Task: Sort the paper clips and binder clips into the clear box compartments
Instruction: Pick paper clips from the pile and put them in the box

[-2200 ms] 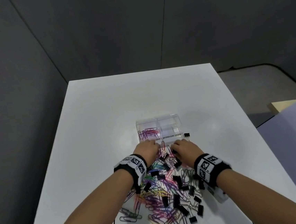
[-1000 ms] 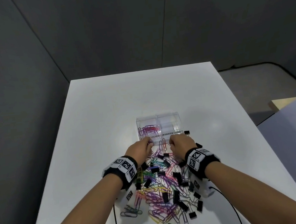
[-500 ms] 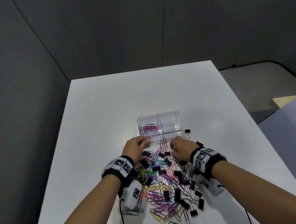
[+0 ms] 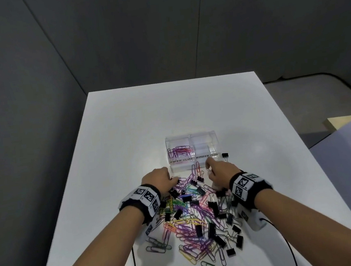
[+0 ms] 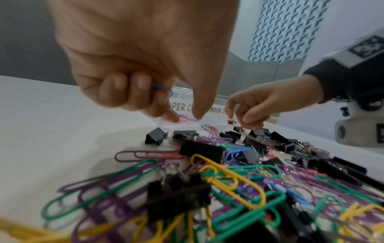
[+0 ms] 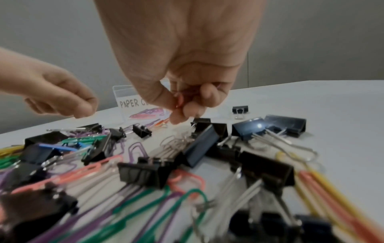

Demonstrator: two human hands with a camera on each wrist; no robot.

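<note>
The clear box (image 4: pixel 191 150) stands mid-table; its left compartment, labelled PAPER CLIPS, holds several purple and pink paper clips (image 4: pixel 179 151), and the right one, labelled BINDER CLIPS, looks empty. A mixed pile of coloured paper clips and black binder clips (image 4: pixel 195 214) lies in front of the box. My left hand (image 5: pixel 185 116) hovers over the pile's far left edge with a blue paper clip (image 5: pixel 162 88) tucked in its curled fingers. At the pile's far edge near the box front, my right hand (image 6: pixel 180 111) pinches a red paper clip (image 6: pixel 179 100).
One black binder clip (image 4: pixel 225 156) lies alone just right of the box. The white table (image 4: pixel 128 137) is bordered by dark grey walls at the back and left. Cables run from both wrist units off the near edge.
Both hands stay at the pile's far edge by the box front. The left hand has drifted slightly left and back from the box, and the right hand has barely shifted.
</note>
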